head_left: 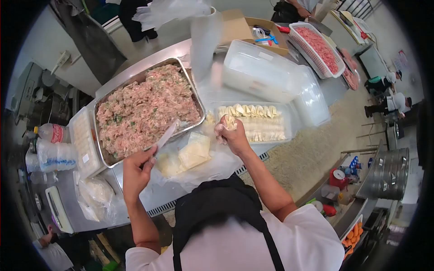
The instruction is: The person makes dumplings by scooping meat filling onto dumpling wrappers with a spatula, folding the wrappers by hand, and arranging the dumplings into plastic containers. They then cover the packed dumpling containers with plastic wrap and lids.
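My left hand is closed on a flat, pale spatula, whose blade points toward the near right corner of a metal tray of minced meat. That mince is pink with green bits and heaped in the tray. In my right hand, fingers curled, sits a partly formed wonton. Just beyond that hand, a clear plastic container holds rows of folded wontons. Between my hands, a stack of square yellowish wrappers lies on plastic sheeting.
Translucent plastic boxes stand behind the wonton container. A white basket of red meat is at the far right, beside a cardboard box. Bottles and a bagged white item lie left. Other people stand in the background.
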The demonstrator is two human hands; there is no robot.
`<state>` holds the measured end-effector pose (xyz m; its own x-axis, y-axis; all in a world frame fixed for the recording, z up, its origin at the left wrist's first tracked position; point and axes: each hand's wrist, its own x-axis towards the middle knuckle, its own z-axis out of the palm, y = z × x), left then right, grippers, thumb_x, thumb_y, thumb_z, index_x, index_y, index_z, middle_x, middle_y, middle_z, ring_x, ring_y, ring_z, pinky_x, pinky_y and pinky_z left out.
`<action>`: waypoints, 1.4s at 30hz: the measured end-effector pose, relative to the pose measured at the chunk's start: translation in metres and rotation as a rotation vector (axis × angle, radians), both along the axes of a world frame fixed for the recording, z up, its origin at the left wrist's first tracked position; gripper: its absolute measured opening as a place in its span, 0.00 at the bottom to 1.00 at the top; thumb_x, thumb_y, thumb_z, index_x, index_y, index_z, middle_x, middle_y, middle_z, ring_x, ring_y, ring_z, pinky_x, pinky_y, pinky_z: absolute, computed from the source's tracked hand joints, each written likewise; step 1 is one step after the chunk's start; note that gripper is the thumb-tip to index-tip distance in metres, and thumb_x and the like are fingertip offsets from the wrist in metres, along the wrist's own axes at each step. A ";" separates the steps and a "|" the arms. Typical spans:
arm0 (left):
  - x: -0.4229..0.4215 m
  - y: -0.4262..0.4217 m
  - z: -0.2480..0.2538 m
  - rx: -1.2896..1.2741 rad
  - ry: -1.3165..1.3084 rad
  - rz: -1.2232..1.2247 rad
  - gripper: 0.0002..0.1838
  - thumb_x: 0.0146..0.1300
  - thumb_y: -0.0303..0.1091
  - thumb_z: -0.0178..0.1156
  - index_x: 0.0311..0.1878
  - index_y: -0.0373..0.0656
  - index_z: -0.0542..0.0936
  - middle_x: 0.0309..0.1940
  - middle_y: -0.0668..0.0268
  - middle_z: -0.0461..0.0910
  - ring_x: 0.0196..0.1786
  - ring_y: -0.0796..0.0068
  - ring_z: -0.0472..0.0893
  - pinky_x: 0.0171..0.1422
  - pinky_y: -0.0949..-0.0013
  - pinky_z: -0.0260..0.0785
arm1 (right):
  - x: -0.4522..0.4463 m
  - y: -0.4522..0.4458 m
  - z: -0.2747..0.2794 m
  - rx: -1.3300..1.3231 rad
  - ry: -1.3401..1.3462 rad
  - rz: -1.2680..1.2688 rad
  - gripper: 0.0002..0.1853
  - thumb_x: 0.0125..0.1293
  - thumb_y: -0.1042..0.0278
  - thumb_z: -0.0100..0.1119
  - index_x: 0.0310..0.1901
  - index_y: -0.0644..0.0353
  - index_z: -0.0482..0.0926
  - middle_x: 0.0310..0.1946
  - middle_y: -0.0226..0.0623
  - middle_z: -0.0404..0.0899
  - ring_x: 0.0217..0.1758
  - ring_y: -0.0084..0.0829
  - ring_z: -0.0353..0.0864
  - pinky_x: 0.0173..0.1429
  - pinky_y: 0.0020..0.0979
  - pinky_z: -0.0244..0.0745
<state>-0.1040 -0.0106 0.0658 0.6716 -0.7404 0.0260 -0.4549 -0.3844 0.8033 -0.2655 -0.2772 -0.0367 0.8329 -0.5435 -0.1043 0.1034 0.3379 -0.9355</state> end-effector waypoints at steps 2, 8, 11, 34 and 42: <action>-0.007 -0.001 -0.008 0.027 -0.008 -0.058 0.21 0.55 0.19 0.62 0.54 0.39 0.85 0.24 0.59 0.77 0.26 0.70 0.74 0.34 0.69 0.66 | 0.002 -0.003 0.012 0.145 -0.009 -0.069 0.14 0.76 0.55 0.57 0.42 0.59 0.75 0.28 0.34 0.81 0.24 0.23 0.80 0.23 0.21 0.67; -0.016 0.009 -0.037 -0.088 0.138 0.000 0.22 0.55 0.19 0.62 0.55 0.39 0.85 0.25 0.61 0.79 0.26 0.75 0.74 0.33 0.71 0.65 | -0.022 -0.055 0.040 0.390 -0.081 -0.425 0.19 0.75 0.46 0.56 0.36 0.54 0.73 0.29 0.31 0.77 0.21 0.19 0.70 0.24 0.23 0.62; -0.015 0.014 -0.036 -0.101 0.185 0.055 0.22 0.55 0.18 0.63 0.56 0.39 0.85 0.25 0.64 0.79 0.28 0.78 0.73 0.33 0.72 0.65 | -0.061 -0.099 0.026 0.056 -0.027 -0.574 0.21 0.75 0.46 0.56 0.32 0.56 0.74 0.26 0.29 0.75 0.19 0.17 0.64 0.22 0.23 0.58; -0.018 0.011 -0.032 -0.025 0.113 0.027 0.23 0.53 0.18 0.63 0.55 0.39 0.85 0.25 0.58 0.79 0.27 0.72 0.74 0.34 0.70 0.66 | -0.116 -0.192 -0.043 -1.131 0.913 -0.497 0.14 0.50 0.71 0.73 0.37 0.66 0.81 0.32 0.51 0.82 0.39 0.53 0.82 0.45 0.50 0.76; -0.020 0.011 -0.035 -0.033 0.141 0.010 0.23 0.53 0.19 0.63 0.55 0.39 0.85 0.26 0.57 0.80 0.27 0.71 0.75 0.35 0.69 0.67 | -0.117 -0.189 -0.053 -1.204 0.887 -0.533 0.10 0.53 0.72 0.70 0.39 0.62 0.86 0.34 0.50 0.85 0.40 0.54 0.84 0.46 0.47 0.77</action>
<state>-0.1238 0.0003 0.0308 0.6776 -0.7341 -0.0448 -0.3329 -0.3604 0.8714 -0.3822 -0.4657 -0.0899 0.4394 -0.8610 0.2560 -0.7381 -0.5085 -0.4434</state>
